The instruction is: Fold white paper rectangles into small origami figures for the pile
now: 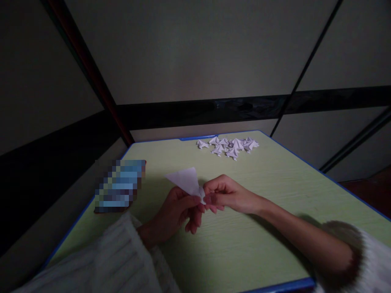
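Observation:
A partly folded piece of white origami paper [185, 180] is held between both hands above the table. Its broad triangular flap points up and to the left, while the narrow folded end lies at the fingertips. My left hand [180, 207] is closed, pinching the paper's lower part between thumb and fingers. From the right, my right hand [224, 193] is closed on the small folded end with thumb and index finger. The exact folds under the fingertips are hidden.
Several folded white paper figures [236, 145] lie clustered near the table's far edge. A flat device with a blurred screen [120, 185] lies on the left side. The light green table [275, 179] has a blue rim, and cabinet panels [195, 53] rise behind it.

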Demonstrator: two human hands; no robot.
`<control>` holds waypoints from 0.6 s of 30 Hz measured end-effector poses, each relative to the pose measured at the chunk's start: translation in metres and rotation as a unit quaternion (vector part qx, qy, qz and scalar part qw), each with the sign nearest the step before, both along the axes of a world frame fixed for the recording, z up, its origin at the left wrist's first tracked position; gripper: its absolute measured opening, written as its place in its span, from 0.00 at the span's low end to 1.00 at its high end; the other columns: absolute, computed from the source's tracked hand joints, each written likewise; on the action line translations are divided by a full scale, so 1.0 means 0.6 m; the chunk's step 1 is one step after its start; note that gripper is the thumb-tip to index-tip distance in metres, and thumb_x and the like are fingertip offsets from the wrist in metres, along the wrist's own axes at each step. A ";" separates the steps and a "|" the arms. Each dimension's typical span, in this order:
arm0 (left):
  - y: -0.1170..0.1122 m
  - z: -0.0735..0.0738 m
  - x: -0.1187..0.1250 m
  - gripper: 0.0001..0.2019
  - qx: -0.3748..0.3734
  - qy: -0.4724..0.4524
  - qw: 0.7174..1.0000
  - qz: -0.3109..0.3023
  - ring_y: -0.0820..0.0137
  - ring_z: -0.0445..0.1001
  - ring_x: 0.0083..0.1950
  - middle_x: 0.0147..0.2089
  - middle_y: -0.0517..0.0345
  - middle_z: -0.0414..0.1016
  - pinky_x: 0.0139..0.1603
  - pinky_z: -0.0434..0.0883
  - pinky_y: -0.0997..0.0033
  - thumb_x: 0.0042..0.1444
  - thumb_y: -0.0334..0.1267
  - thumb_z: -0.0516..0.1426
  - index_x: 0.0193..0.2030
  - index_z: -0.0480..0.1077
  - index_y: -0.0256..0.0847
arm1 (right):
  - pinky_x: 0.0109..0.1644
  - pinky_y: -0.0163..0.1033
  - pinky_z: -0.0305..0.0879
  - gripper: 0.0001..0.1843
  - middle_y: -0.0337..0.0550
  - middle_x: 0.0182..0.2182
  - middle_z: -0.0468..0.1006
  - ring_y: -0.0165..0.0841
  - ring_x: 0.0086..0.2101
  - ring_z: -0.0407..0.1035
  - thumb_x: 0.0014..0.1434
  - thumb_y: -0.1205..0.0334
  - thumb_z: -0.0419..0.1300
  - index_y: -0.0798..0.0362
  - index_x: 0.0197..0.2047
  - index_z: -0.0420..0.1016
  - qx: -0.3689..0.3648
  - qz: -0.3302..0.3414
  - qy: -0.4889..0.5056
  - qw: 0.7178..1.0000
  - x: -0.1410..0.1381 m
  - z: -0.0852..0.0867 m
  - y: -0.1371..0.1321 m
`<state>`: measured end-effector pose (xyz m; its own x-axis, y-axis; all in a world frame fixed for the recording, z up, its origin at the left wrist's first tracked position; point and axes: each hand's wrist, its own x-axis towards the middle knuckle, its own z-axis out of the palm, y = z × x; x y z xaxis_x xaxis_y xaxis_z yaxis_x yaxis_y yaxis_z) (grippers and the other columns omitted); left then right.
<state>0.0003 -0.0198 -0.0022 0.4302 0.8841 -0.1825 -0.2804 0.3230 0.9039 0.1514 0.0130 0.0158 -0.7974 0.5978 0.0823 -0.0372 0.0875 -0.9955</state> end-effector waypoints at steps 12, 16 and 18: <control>-0.002 0.005 0.000 0.07 -0.008 0.033 0.999 0.011 0.79 0.61 0.08 0.09 0.62 0.65 0.06 0.53 0.84 0.38 0.34 0.54 0.15 0.66 0.34 | 0.19 0.27 0.47 0.05 0.32 0.14 0.63 0.19 0.15 0.52 0.44 0.73 0.50 0.60 0.21 0.65 -0.002 0.003 -0.032 0.999 0.000 0.000 0.000; -0.007 0.013 0.004 0.07 -0.028 0.029 0.999 0.037 0.80 0.58 0.07 0.07 0.63 0.64 0.05 0.50 0.84 0.38 0.34 0.53 0.14 0.65 0.35 | 0.21 0.29 0.48 0.05 0.33 0.15 0.61 0.21 0.18 0.53 0.44 0.72 0.51 0.59 0.19 0.62 0.034 -0.048 -0.005 0.998 -0.004 -0.005 -0.008; -0.010 0.014 0.004 0.08 -0.040 0.020 0.998 0.052 0.80 0.58 0.07 0.08 0.63 0.64 0.05 0.49 0.84 0.39 0.35 0.53 0.14 0.64 0.35 | 0.21 0.29 0.47 0.06 0.32 0.15 0.57 0.21 0.18 0.51 0.45 0.71 0.51 0.58 0.19 0.60 0.066 -0.077 0.007 0.995 -0.007 -0.007 -0.014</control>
